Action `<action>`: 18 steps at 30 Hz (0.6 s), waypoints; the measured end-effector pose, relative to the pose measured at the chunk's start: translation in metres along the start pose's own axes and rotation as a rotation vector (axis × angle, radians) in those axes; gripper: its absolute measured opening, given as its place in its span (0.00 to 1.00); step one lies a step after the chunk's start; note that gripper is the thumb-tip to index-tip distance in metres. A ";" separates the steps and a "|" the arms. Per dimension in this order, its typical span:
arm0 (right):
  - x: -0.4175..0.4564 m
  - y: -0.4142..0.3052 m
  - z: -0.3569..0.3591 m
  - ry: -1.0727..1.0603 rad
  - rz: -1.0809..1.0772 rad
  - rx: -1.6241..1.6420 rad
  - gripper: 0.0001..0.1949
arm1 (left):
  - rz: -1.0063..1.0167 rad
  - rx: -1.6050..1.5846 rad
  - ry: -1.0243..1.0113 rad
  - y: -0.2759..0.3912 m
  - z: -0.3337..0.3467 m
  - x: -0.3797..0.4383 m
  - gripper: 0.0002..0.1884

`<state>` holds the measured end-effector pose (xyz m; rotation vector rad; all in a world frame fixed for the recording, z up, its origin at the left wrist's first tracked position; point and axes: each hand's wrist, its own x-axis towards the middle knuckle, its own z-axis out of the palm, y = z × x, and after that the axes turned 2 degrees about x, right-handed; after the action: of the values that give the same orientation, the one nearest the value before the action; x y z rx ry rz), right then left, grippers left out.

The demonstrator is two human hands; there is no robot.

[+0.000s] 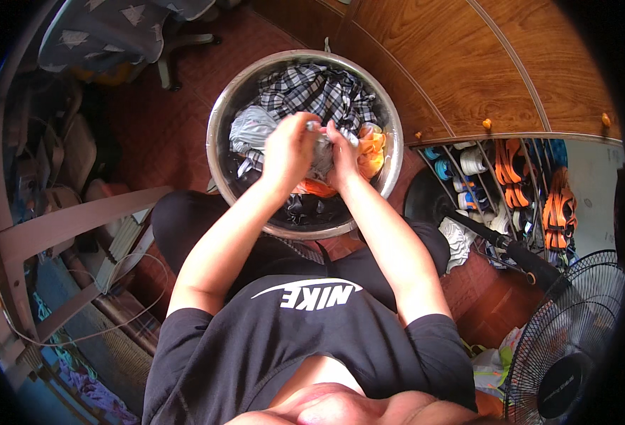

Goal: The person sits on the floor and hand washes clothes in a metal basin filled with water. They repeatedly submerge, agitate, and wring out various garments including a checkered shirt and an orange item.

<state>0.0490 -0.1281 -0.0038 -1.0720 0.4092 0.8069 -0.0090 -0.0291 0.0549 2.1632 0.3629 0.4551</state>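
Note:
A round metal basin (214,143) full of wet-looking clothes sits on the floor before me. Both hands are over its middle, gripping a grey cloth (322,159) between them. My left hand (289,151) is slightly blurred, its fingers curled around the cloth's upper part. On the other side, my right hand (344,158) holds the cloth with the thumb raised. Around them lie a black-and-white plaid garment (312,90), a light grey garment (249,130), a yellow-orange garment (372,151), a bright orange cloth (315,187) and dark fabric (301,210) nearest me.
A wooden cabinet (450,64) stands at the far right, above a rack with several shoes (471,161). A black fan (562,340) is at the lower right. To the left are a wooden frame (78,218) and a loose cable (131,329); a wheeled chair (110,32) stands behind.

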 end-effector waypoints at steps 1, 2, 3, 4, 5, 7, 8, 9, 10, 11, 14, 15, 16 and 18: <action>-0.020 -0.014 0.012 -0.078 0.176 0.202 0.11 | -0.062 -0.154 -0.012 0.013 0.006 -0.002 0.09; 0.014 0.024 -0.022 -0.343 0.130 0.343 0.15 | -0.006 -0.162 -0.027 0.022 0.014 -0.006 0.07; 0.027 0.044 -0.030 -0.572 0.095 0.580 0.17 | 0.050 -0.168 -0.039 0.028 0.024 -0.010 0.05; 0.032 0.056 -0.025 -0.820 0.117 0.798 0.19 | 0.231 -0.013 0.035 0.027 0.032 -0.014 0.04; 0.030 0.062 -0.031 -0.711 0.108 0.649 0.20 | 0.271 0.144 0.029 0.026 0.036 -0.019 0.06; 0.006 0.056 -0.022 -0.492 0.095 0.355 0.22 | 0.373 0.177 -0.041 0.001 0.036 -0.016 0.08; -0.001 0.054 -0.019 -0.383 0.087 0.210 0.23 | 0.356 0.231 0.016 -0.016 0.042 -0.010 0.09; 0.004 0.043 -0.017 -0.177 0.345 0.219 0.24 | 0.236 0.254 0.004 -0.017 0.038 -0.001 0.10; -0.008 0.030 -0.002 -0.146 0.358 0.127 0.24 | 0.132 0.239 0.034 -0.026 0.034 0.006 0.11; -0.018 0.019 0.011 -0.117 0.370 0.034 0.24 | 0.027 0.225 0.065 -0.032 0.030 0.009 0.11; 0.007 0.035 -0.017 -0.562 0.235 0.424 0.23 | 0.135 0.138 0.010 -0.010 0.042 -0.005 0.09; 0.014 0.039 -0.016 -1.000 0.082 0.726 0.23 | 0.185 0.107 -0.017 0.000 0.045 -0.013 0.09; 0.016 0.040 -0.021 -0.741 0.139 0.546 0.23 | 0.245 0.101 -0.086 0.012 0.038 -0.018 0.08; 0.001 0.029 -0.013 -0.231 0.251 0.175 0.23 | 0.111 0.111 -0.025 -0.011 0.040 -0.015 0.07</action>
<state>0.0288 -0.1324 -0.0280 -0.7635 0.4147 1.0853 -0.0054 -0.0566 0.0210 2.3033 0.2609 0.4794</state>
